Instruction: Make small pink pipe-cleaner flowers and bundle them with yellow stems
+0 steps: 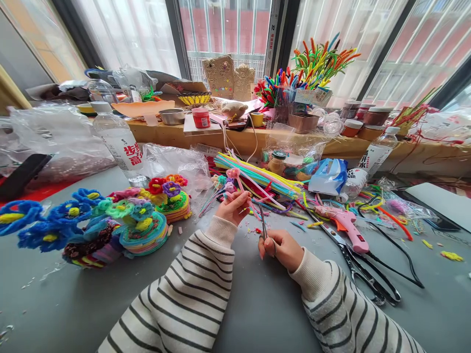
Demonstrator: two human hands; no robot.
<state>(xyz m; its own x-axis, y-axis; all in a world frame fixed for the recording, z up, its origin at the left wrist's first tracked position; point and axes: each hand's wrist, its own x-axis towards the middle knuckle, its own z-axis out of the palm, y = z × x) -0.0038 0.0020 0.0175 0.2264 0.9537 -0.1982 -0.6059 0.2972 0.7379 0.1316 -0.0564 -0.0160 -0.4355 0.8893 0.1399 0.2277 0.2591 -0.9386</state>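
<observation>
- Currently, left hand (pixel 233 208) pinches a pink pipe-cleaner flower (pixel 233 173) between thumb and fingertips, raised over the grey table (pixel 257 304) near the middle of the view.
- Right hand (pixel 283 248) has its fingers curled about the handles of small scissors (pixel 263 223), points upward, close beside the pink strands under the left hand. Blade gap: cannot tell.
- Step in hand, as judged: trimming pink fuzz or wire. Suggested technique: grip close to the cut, keep left fingertips behind the blade line, take small snips, turn the flower rather than the wrist.
- Wire core likely resists the tips; cutting deeper in the blades should be cleaner. Risk: over-trimming thins the pile.
- Clippings (pixel 253 229) lie below; large shears (pixel 334 235) and a pink glue gun (pixel 348 228) rest well to the right, clear of both hands.
- Writing: left bottle (pixel 119 147), red characters, "步" and "高" legible. Upright bottle at right (pixel 375 157): "开水" legible, remainder turned away.
- Window frame (pixel 272 34): vertical red print, too small. Card (pixel 312 96) and blue-white packet (pixel 328 176): printed, unreadable.
</observation>
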